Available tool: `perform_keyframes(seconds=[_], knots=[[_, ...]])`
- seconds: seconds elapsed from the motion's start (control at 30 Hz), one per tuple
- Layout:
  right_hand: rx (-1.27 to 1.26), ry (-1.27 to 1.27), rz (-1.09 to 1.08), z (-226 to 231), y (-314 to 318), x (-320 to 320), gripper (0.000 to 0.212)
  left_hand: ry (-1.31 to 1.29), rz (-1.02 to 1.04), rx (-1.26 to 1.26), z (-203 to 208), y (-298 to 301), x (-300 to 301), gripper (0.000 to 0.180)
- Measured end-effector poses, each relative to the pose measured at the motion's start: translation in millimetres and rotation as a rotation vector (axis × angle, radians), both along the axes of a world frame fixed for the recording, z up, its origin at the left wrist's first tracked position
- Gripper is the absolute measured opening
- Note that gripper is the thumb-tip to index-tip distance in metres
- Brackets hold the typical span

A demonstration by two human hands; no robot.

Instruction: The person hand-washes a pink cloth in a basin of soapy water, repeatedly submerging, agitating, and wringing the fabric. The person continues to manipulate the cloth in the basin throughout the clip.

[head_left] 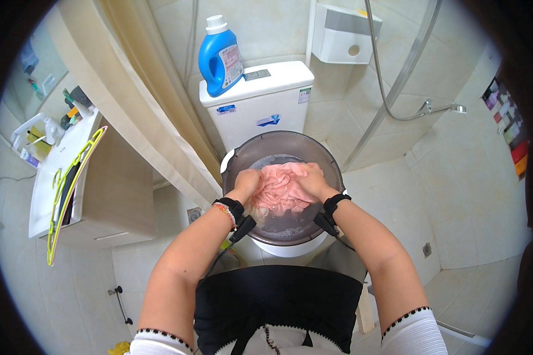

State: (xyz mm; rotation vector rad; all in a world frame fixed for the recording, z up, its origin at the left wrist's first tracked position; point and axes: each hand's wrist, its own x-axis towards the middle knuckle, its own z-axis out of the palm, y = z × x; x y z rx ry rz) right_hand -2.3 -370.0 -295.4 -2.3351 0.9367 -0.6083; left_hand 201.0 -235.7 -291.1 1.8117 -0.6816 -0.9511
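A crumpled wet pink cloth [281, 186] lies bunched in a dark translucent basin [305, 141] that holds some sudsy water. My left hand [248, 183] is closed on the cloth's left side, its fingers curled in. On the opposite side my right hand [312, 179] grips the same cloth, with some fingertips hidden in its folds. Both wrists wear black bands with small dark devices. The basin rests on top of the white toilet, in front of its tank [260, 97].
A blue detergent bottle [220, 59] with a white cap stands on the tank lid. At left are a beige curtain [142, 89], a washbasin cabinet [112, 189] and yellow-green hangers [71, 189]. A shower hose [380, 77] and a white wall box [344, 38] are at right.
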Motion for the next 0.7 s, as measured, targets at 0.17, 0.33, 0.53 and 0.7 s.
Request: perform_keyframes(seconds=[0.17, 0.33, 0.53, 0.7], knots=[[0.090, 0.384, 0.519, -9, 8, -3, 0.021, -0.174, -0.555, 0.252, -11, 9, -15, 0.018], [0.300, 0.729, 0.810, -15, 21, -5, 0.015, 0.245, -0.589, 0.661, -24, 12, -30, 0.019], [0.402, 1.139, 0.814, -28, 26, 16, 0.030, -0.069, -1.026, 0.885, -12, -3, -40, 0.048], [0.592, 1.247, 0.893, -16, 33, 16, 0.044, -0.141, -1.335, 0.920, -16, -8, -42, 0.040]])
